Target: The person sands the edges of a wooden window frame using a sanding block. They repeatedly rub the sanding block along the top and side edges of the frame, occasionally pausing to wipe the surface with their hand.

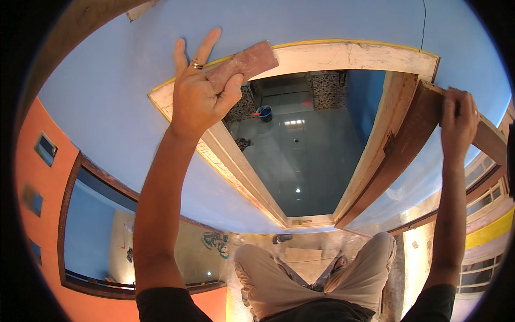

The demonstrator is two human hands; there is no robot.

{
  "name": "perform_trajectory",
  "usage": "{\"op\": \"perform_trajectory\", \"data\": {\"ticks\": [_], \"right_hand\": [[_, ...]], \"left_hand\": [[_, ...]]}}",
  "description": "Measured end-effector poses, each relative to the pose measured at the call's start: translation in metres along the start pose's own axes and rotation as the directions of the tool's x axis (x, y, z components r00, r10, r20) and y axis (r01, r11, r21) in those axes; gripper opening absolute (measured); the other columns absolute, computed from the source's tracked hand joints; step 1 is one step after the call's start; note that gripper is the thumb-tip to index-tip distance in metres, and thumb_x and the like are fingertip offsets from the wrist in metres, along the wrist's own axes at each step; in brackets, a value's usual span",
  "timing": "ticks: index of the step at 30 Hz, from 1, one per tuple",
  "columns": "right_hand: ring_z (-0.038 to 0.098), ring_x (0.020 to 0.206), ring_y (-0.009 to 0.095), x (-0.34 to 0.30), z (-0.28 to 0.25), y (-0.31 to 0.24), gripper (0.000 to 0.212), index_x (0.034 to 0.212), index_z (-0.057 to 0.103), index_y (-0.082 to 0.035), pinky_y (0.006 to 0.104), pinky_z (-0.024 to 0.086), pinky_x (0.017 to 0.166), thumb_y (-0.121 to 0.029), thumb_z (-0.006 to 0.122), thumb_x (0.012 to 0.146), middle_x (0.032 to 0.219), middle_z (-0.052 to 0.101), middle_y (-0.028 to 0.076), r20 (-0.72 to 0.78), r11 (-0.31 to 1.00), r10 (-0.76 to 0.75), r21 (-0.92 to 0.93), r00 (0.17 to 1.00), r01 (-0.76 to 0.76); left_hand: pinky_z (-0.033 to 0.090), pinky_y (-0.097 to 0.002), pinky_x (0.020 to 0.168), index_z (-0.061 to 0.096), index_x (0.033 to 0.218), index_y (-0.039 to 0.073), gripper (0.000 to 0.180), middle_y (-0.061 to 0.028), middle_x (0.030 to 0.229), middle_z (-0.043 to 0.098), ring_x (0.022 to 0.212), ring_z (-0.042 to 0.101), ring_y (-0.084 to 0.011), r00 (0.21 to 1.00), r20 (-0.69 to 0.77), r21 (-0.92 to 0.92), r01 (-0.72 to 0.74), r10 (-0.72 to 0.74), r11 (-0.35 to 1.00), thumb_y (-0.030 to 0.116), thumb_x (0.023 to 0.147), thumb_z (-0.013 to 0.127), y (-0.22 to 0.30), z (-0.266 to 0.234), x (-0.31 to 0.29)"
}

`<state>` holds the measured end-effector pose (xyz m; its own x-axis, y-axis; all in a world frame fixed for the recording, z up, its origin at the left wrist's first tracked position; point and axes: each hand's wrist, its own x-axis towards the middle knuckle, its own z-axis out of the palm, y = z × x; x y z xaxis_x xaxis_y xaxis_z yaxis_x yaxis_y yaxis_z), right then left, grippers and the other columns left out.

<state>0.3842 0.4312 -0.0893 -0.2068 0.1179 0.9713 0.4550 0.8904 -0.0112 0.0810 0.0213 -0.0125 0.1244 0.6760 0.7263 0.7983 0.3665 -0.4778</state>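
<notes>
My left hand (pixel 198 96) presses a reddish-brown piece of sandpaper (pixel 244 65) against the top bar of a pale, patchy wooden window frame (pixel 343 56). The thumb and some fingers clamp the sandpaper, while two other fingers, one with a ring, stick up over the blue wall. At the right, the fingers of my right hand (pixel 458 115) curl over the top edge of a brown wooden window sash (pixel 413 134), which stands swung out from the frame. The sandpaper's underside is hidden.
Through the opening shows a tiled floor (pixel 316 172) with a dark bucket (pixel 264 113). A small brush (pixel 302 221) lies on the sill. An orange wall (pixel 51 177) with a dark-framed window stands at the left. Beneath my bent knees are sandals (pixel 339 264) and a patterned cloth (pixel 215 242).
</notes>
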Motion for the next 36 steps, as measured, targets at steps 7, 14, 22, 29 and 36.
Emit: {"op": "perform_trajectory", "data": {"ticks": [7, 14, 22, 29, 36], "right_hand": [[0.056, 0.136, 0.036, 0.072, 0.052, -0.150, 0.041, 0.130, 0.071, -0.010, 0.0477, 0.042, 0.114, -0.012, 0.072, 0.089, 0.148, 0.062, 0.014, -0.352, 0.827, -0.288, 0.378, 0.891, 0.417], [0.065, 0.105, 0.031, 0.195, 0.046, -0.183, 0.030, 0.125, 0.066, -0.009, 0.0456, 0.045, 0.100, -0.014, 0.064, 0.095, 0.109, 0.071, 0.012, -0.522, 0.864, -0.059, 0.401, 0.851, 0.306], [0.066, 0.089, 0.031, 0.184, 0.064, -0.191, 0.036, 0.130, 0.061, -0.006, 0.0453, 0.047, 0.094, -0.013, 0.065, 0.095, 0.092, 0.070, 0.012, -0.543, 0.830, 0.005, 0.470, 0.840, 0.299], [0.065, 0.088, 0.030, 0.183, 0.057, -0.183, 0.033, 0.127, 0.063, -0.004, 0.0444, 0.047, 0.093, -0.009, 0.064, 0.094, 0.090, 0.067, 0.012, -0.500, 0.825, -0.009, 0.486, 0.866, 0.289], [0.063, 0.087, 0.031, 0.183, 0.068, -0.189, 0.032, 0.124, 0.065, -0.002, 0.0447, 0.047, 0.093, -0.007, 0.062, 0.091, 0.090, 0.065, 0.013, -0.556, 0.851, -0.007, 0.433, 0.831, 0.297]], "left_hand": [[0.025, -0.0670, 0.123, 0.084, 0.106, 0.014, 0.021, -0.0031, 0.097, 0.082, 0.142, 0.058, -0.0280, 0.981, -0.179, -0.108, -0.094, 0.074, 0.990, 0.022, 0.091, 0.072, 0.049, 0.023, 0.049], [0.023, -0.0674, 0.124, 0.083, 0.109, 0.013, 0.024, -0.0047, 0.100, 0.082, 0.141, 0.058, -0.0313, 0.989, -0.098, -0.099, -0.119, 0.109, 0.988, 0.021, 0.089, 0.072, 0.031, -0.005, 0.047], [0.024, -0.0665, 0.124, 0.084, 0.108, 0.014, 0.025, -0.0037, 0.096, 0.081, 0.140, 0.061, -0.0260, 0.993, -0.113, -0.150, -0.059, 0.042, 0.987, 0.018, 0.085, 0.075, 0.053, 0.011, 0.059], [0.015, -0.0691, 0.126, 0.085, 0.107, 0.015, 0.023, -0.0035, 0.105, 0.082, 0.143, 0.058, -0.0311, 0.999, -0.028, -0.135, -0.032, 0.028, 0.990, 0.020, 0.092, 0.068, 0.020, -0.005, 0.035], [0.018, -0.0649, 0.127, 0.085, 0.107, 0.017, 0.024, -0.0031, 0.095, 0.082, 0.139, 0.061, -0.0347, 1.000, -0.010, -0.128, -0.001, 0.000, 0.992, 0.018, 0.089, 0.070, 0.003, -0.017, 0.014]]}}
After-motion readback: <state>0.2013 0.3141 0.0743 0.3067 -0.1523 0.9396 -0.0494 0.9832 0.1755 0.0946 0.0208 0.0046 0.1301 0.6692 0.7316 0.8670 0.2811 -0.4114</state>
